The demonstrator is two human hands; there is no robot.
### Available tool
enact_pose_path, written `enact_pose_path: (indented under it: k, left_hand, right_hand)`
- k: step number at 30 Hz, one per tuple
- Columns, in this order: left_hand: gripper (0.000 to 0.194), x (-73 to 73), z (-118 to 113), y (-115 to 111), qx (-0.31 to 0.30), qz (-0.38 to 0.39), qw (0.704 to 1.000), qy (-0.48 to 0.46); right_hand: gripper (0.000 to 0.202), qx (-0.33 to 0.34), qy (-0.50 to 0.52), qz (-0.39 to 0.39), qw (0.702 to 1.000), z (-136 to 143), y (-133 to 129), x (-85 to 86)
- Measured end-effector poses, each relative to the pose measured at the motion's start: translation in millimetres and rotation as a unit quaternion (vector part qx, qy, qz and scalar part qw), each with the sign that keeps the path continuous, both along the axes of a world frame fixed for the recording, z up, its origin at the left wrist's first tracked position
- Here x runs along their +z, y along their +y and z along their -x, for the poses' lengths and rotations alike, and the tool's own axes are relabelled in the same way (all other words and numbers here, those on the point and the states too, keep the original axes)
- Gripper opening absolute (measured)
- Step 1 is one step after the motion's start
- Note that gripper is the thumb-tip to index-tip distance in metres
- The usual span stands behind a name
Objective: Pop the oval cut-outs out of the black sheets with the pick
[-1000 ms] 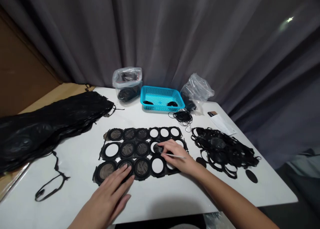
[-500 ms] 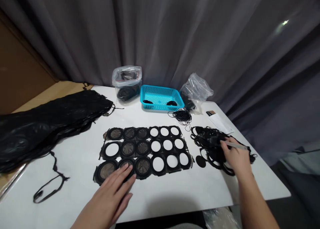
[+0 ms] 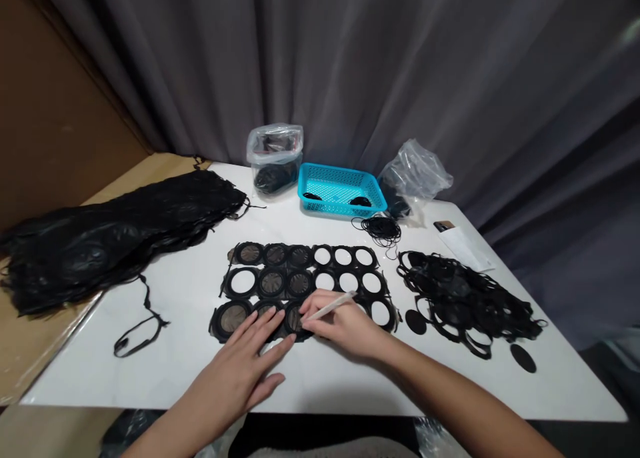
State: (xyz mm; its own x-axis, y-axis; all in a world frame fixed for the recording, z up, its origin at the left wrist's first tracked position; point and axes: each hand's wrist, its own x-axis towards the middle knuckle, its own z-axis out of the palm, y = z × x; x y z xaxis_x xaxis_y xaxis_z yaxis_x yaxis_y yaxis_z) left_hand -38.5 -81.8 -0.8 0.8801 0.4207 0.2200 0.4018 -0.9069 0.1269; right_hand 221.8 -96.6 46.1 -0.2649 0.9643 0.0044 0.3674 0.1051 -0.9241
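Plainly, with twelve o'clock pointing straight away from the person, the ring third from the left in the front row sits between the two hands. It lies at nine o'clock from the right hand, whose fingertips are right at its edge, and at about two from the middle of the left hand. Of the two, the right is nearer. It pinches a pale stick between thumb and fingers; the stick's long axis runs from eight to two, low end at the ring, blunt end up past the knuckles. Whether the tip touches the ring cannot be told. The left hand lies flat, fingers spread toward one o'clock, across the front row, with one fingertip just beside the same ring. The whole block runs long from nine to three, three rows deep; most circles on its left side are dark and pleated, while those in view on its right show white. From the right hand, the scraps lie at three, well apart, with a loose disc on the near side of them.
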Motion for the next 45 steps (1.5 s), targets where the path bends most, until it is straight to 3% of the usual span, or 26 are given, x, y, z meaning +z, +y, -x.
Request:
enact_pose_path:
  k: [5, 13, 16, 19, 21, 25, 27, 31, 34, 39, 45]
  left_hand:
    - [0.052, 1.2, -1.1, -1.5, 0.003, 0.016, 1.000, 0.001]
    - [0.050, 1.9, -1.6, -0.7, 0.001, 0.020, 1.000, -0.018]
    - [0.057, 2.5, -2.6, -0.7, 0.006, 0.022, 1.000, -0.012]
    - [0.058, 0.6, -3.3, -1.0, 0.007, 0.035, 0.999, -0.012]
    - [0.055, -1.3, -2.6, -1.4, 0.007, 0.039, 0.999, -0.021]
    - [0.051, 0.6, -0.2, -0.5, 0.005, 0.032, 0.999, -0.033]
    - [0.048, 5.7, -1.4, 2.9, -0.003, 0.027, 0.999, -0.032]
    - [0.043, 13.9, -13.6, 17.8, 0.023, 0.033, 0.999, -0.028]
    - [0.049, 9.7, -24.8, 31.5, 0.042, 0.012, 0.999, -0.028]
    - [0.057, -3.5, -28.9, 40.9, 0.035, -0.014, 0.999, -0.013]
    - [0.058, -5.4, -26.8, 39.4, 0.032, -0.006, 0.999, -0.010]
  right_hand:
    - [0.013, 0.012, -0.029, 0.002, 1.000, 7.3, 2.3, -11.6]
    - [0.015, 0.025, -0.060, -0.016, 0.998, 5.7, 4.1, -12.1]
    - [0.010, 0.082, -0.132, -0.093, 0.983, 11.9, -4.8, -14.5]
    - [0.010, 0.139, -0.243, -0.201, 0.939, 15.3, -13.2, -18.7]
    - [0.013, 0.106, -0.280, -0.233, 0.925, 8.2, -8.8, -19.2]
    - [0.017, -0.093, -0.248, -0.188, 0.946, -24.5, 25.8, -8.7]
    - [0.016, -0.125, -0.194, -0.144, 0.962, -34.9, 42.6, -1.8]
    - [0.014, -0.030, -0.103, -0.063, 0.992, -26.4, 53.8, -0.6]
    - [0.012, 0.031, -0.081, -0.047, 0.995, -13.4, 53.3, -8.6]
    - [0.009, 0.049, -0.087, -0.054, 0.994, -10.5, 58.2, -17.3]
    - [0.011, 0.058, -0.077, -0.049, 0.994, -12.3, 60.8, -17.7]
